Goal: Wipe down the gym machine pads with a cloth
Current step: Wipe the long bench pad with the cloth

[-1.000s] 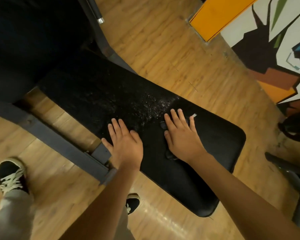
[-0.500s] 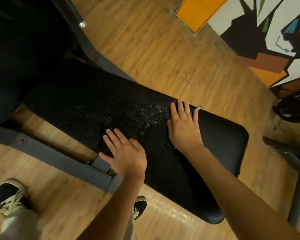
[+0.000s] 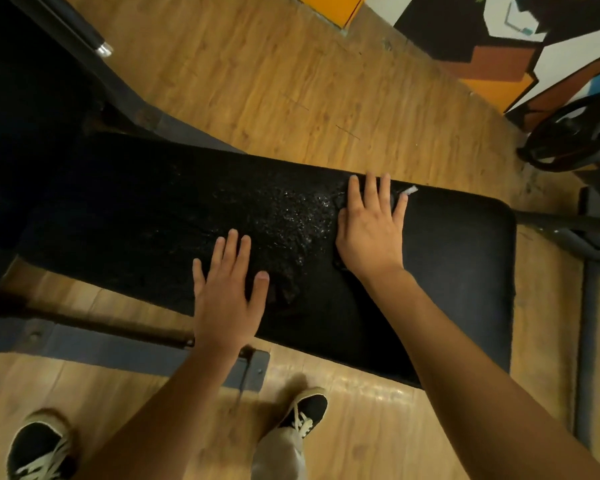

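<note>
Cloth [image 3: 340, 202], dark and mostly hidden, is pressed onto the black pad [image 3: 458, 254] by the right hand [image 3: 371, 230], its grip flat with fingers spread; the left hand [image 3: 227, 296] is laid flat alongside, holding nothing. Even pressure should be applied and overlapping strokes carried through the glistening patch [image 3: 291, 216].

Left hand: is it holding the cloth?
No, the left hand lies flat on the black pad; the dark cloth is under the right hand.
</note>
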A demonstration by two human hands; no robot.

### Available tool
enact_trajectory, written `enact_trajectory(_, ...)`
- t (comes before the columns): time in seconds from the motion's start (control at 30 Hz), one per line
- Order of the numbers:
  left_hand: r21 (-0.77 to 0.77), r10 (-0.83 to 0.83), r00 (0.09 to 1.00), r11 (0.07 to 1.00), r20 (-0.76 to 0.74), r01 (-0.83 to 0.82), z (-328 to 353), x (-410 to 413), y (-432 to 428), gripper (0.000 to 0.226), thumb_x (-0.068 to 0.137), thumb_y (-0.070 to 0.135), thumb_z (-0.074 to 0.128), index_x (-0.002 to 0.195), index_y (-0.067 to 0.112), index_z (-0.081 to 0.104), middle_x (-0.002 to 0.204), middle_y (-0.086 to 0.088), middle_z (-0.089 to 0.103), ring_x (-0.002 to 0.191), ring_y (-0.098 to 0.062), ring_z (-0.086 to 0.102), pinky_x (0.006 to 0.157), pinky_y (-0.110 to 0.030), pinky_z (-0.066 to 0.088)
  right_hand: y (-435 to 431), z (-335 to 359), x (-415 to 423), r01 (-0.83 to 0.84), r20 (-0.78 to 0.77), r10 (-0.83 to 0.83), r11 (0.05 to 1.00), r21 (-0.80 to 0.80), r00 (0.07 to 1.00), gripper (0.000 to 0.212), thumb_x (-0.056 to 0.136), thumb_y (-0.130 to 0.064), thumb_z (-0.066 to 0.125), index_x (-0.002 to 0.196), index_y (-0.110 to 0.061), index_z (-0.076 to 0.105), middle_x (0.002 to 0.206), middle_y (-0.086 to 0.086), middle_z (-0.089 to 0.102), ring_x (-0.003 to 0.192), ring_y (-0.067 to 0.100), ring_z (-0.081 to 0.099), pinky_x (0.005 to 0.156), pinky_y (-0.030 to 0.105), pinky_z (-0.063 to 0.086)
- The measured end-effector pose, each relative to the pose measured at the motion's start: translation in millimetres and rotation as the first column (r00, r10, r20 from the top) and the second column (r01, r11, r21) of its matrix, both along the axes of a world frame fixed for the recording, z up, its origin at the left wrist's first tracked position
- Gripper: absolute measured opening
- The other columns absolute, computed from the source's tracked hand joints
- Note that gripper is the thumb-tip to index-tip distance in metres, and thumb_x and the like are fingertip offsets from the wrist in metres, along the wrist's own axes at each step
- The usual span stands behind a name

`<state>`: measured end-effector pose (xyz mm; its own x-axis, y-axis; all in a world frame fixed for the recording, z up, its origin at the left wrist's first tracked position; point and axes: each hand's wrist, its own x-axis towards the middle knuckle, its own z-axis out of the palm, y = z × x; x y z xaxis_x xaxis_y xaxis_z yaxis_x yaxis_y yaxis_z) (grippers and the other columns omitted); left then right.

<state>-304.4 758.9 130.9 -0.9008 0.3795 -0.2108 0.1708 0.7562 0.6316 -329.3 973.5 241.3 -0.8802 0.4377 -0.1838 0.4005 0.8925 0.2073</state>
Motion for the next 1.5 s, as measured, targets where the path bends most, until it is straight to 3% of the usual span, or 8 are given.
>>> enact_trajectory(0.3,0.027,0.032,0.999,0.999,-0.028,-0.031,-0.3,1.5,-1.5,0.061,0.104,0.048,0.027,0.16,0.022,0.027,0.169,0.001,0.017,0.156,-0.015,0.007,0.126,-0.05,0.006,-17.4,-7.3,1.7,0.007,-0.083,-0.008,1.0,-0.014,0.997,0.061,0.107,-0.026,0.036,0.163,-0.009,0.017,0.17,0.019,0.007,0.158,0.037,-0.002,0.125,0.06,0.002)
enact_trajectory(0.5,0.028,0.049,0.999,0.998,-0.019,-0.049,1.4,2.2,-0.9,0.062,0.103,0.046,0.028,0.159,0.021,0.028,0.168,0.0,0.019,0.155,-0.014,0.008,0.127,-0.049,0.005,-20.8,-5.8,6.1,-0.013,0.023,0.013,1.0,-0.01,1.0,0.064,0.108,-0.029,0.034,0.164,-0.01,0.009,0.171,0.018,0.0,0.157,0.035,-0.01,0.123,0.058,-0.005)
enact_trajectory(0.7,0.004,-0.011,1.0,1.0,-0.004,0.011,2.9,0.1,-2.9,0.063,0.104,0.048,0.025,0.161,0.021,0.022,0.17,0.0,0.013,0.156,-0.017,0.005,0.126,-0.05,0.004,0.2,-12.3,-51.2,0.055,0.042,-0.054,0.998,-0.007,0.998,0.064,0.107,-0.027,0.037,0.163,-0.008,0.012,0.17,0.018,0.001,0.157,0.038,-0.009,0.124,0.062,0.001)
enact_trajectory(0.83,0.011,-0.01,1.0,1.0,0.014,0.009,2.1,-0.7,-3.6,0.062,0.104,0.047,0.025,0.161,0.02,0.022,0.17,-0.001,0.012,0.157,-0.017,0.004,0.126,-0.052,0.005,-30.1,-11.1,-4.1,0.066,-0.067,-0.067,0.998,-0.023,0.995,0.062,0.106,-0.025,0.038,0.162,-0.008,0.018,0.17,0.019,0.007,0.158,0.036,-0.003,0.125,0.061,0.003)
enact_trajectory(0.93,0.022,-0.013,1.0,1.0,0.01,0.013,0.9,-0.7,-3.7,0.062,0.103,0.043,0.028,0.16,0.02,0.022,0.17,-0.001,0.012,0.157,-0.017,0.003,0.126,-0.051,0.003,-49.0,-12.7,26.1,0.064,-0.05,-0.065,0.998,-0.023,0.997,0.059,0.107,-0.027,0.036,0.162,-0.008,0.021,0.17,0.019,0.011,0.158,0.036,0.0,0.125,0.061,0.005)
enact_trajectory(1.17,0.036,-0.01,1.0,0.999,-0.028,0.011,-1.7,0.2,-3.8,0.063,0.101,0.041,0.029,0.159,0.016,0.027,0.169,-0.005,0.016,0.157,-0.02,0.008,0.126,-0.052,0.005,-19.2,-24.9,-31.3,0.087,-0.067,-0.087,0.996,0.006,0.994,0.058,0.106,-0.023,0.038,0.16,-0.008,0.025,0.169,0.019,0.016,0.157,0.037,0.001,0.125,0.062,0.004)
enact_trajectory(1.3,0.028,-0.008,1.0,1.0,-0.028,0.009,-1.8,-1.0,-5.4,0.063,0.101,0.039,0.029,0.16,0.016,0.027,0.169,-0.004,0.015,0.157,-0.019,0.006,0.126,-0.053,0.005,-35.8,-20.4,-6.8,0.096,-0.137,-0.096,0.995,-0.003,0.986,0.059,0.105,-0.021,0.04,0.161,-0.007,0.024,0.169,0.019,0.014,0.157,0.037,0.001,0.125,0.061,0.006)
enact_trajectory(1.5,-0.003,-0.014,0.999,1.0,-0.051,0.013,-0.4,0.0,-3.2,0.062,0.101,0.038,0.028,0.159,0.016,0.029,0.169,-0.006,0.018,0.156,-0.02,0.007,0.126,-0.053,0.007,-69.6,-15.8,44.3,0.039,-0.05,-0.041,0.999,-0.034,0.998,0.059,0.107,-0.026,0.038,0.161,-0.008,0.024,0.169,0.018,0.015,0.158,0.036,0.001,0.125,0.061,0.005)
